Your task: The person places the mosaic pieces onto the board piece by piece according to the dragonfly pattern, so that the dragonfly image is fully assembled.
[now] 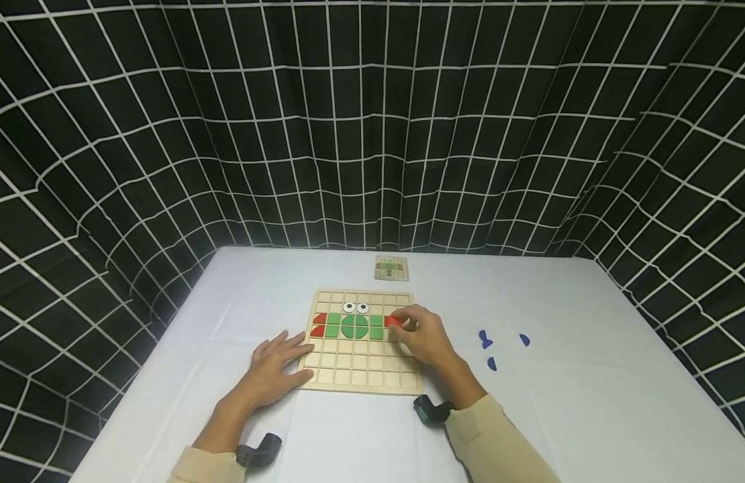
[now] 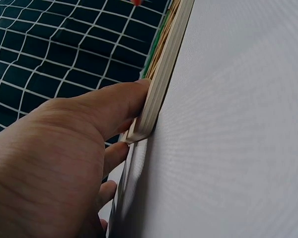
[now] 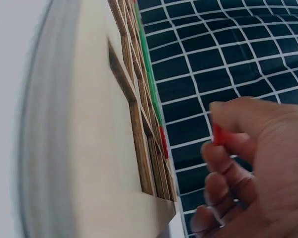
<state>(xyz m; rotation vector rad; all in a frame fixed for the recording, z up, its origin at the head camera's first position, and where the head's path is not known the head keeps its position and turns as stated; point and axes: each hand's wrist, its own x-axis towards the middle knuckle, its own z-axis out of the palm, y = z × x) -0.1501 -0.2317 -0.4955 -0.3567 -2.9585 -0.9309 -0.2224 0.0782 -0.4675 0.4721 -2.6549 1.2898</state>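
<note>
A wooden grid board [image 1: 360,378] lies flat on the table. Green squares [image 1: 333,325], green quarter-circle pieces [image 1: 355,327], red rounded pieces [image 1: 317,331] and two eye discs [image 1: 356,308] sit in its upper cells. My left hand [image 1: 274,372] rests on the board's left edge, its fingers spread and thumb on the rim in the left wrist view. Over the right end of the coloured row, my right hand [image 1: 425,335] pinches a small red piece [image 3: 218,135] between thumb and fingers. That piece is mostly covered by the fingers, and another red piece [image 3: 164,142] shows in the board.
Several blue curved pieces [image 1: 492,363] lie on the white table [image 1: 590,402] right of the board. Behind the board is a small pattern card [image 1: 392,268] with a similar picture. A black curtain with white grid lines [image 1: 372,134] surrounds the table's back and sides.
</note>
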